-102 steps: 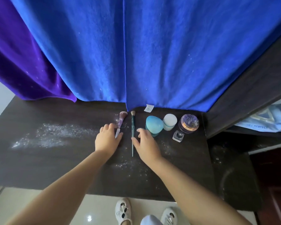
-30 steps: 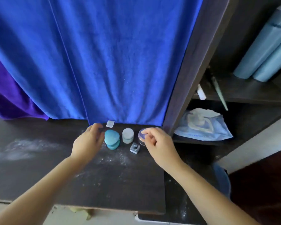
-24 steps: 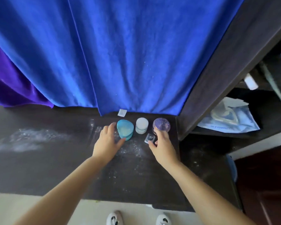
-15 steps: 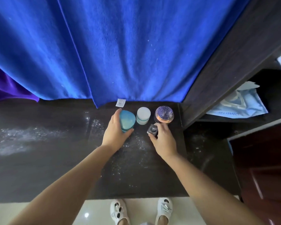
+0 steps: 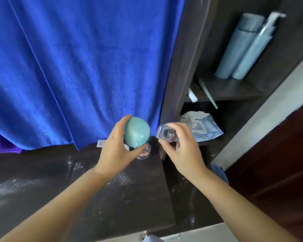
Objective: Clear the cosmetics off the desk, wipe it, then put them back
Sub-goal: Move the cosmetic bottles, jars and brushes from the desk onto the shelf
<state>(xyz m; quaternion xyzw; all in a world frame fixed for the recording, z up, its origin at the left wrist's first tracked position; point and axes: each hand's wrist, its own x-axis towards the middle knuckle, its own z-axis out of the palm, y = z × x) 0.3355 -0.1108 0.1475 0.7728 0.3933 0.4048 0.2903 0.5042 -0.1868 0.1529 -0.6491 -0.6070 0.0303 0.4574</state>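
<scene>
Lifted off the tabletop [image 5: 42, 180] since half a second ago, the teal case [image 5: 137, 132] fills the left hand [image 5: 117, 151] and the clear box [image 5: 165, 133] the right hand [image 5: 184, 151] at frame centre, so clearing continues: a jar [image 5: 144, 152] remains, powder unwiped.

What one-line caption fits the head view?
Left hand lifts teal case, right hand lifts clear box off dusty desk.
</scene>
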